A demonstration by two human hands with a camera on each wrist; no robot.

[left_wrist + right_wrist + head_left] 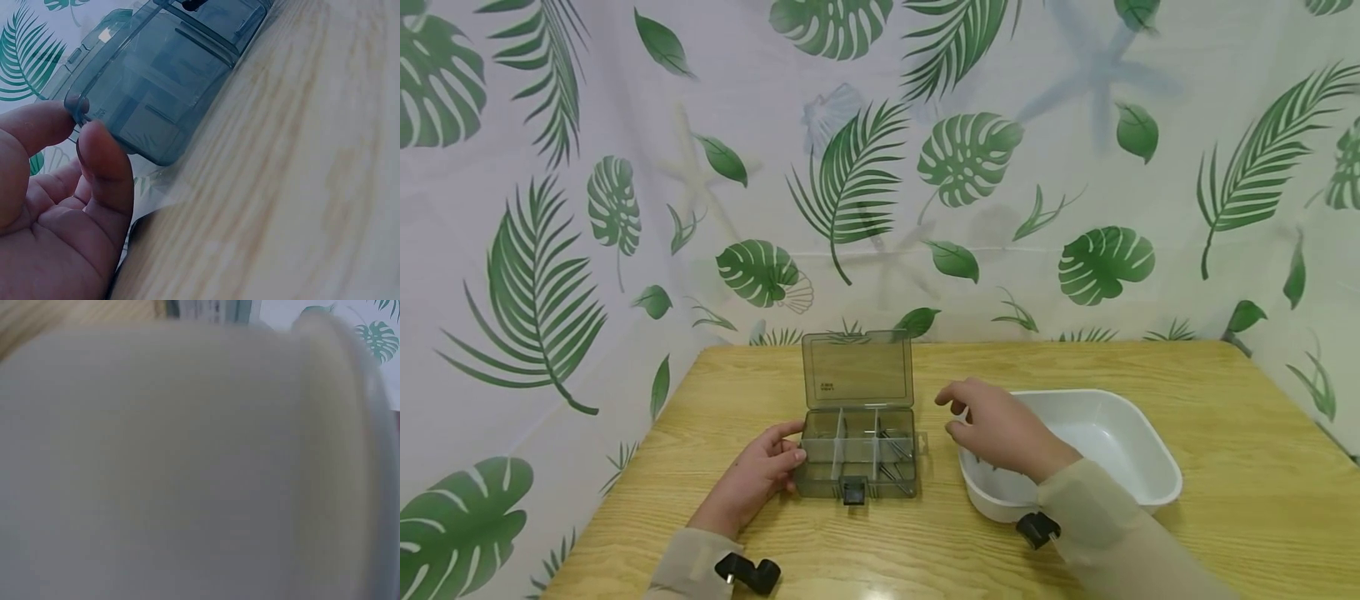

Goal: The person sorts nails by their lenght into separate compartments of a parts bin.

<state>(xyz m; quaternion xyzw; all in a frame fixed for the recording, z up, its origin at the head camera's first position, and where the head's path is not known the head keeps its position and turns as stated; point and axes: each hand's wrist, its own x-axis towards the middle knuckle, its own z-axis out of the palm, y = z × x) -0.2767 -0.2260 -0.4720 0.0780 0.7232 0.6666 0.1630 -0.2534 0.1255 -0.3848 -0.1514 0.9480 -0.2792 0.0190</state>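
White cloth printed with green monstera and palm leaves hangs behind and beside a wood-grain table (1240, 475). At the left, a pale sleeve (681, 562) with a black wrist clip (748, 573) leads to the left hand (748, 479), which grips the left side of a smoky see-through compartment box (817, 488); the left wrist view shows thumb and forefinger pinched at its corner. The box therefore lies directly right of that grip — on the table, its lid (859, 371) raised upright at the back and its black latch (853, 492) facing front. Dividers (838, 454) split it into three columns. Thin dark metal pins (891, 477) lie slanted in the rightmost column, the one farthest from the left hand. Right of the box, and apart from it, the right hand (1000, 429) hovers over the left rim of a white plastic basin (1101, 450), fingers loosely bent, thumb apart from forefinger — nothing visible between them. The right wrist view is mostly a blurred pale surface. The basin sits right of the box, extending beyond the right forearm.
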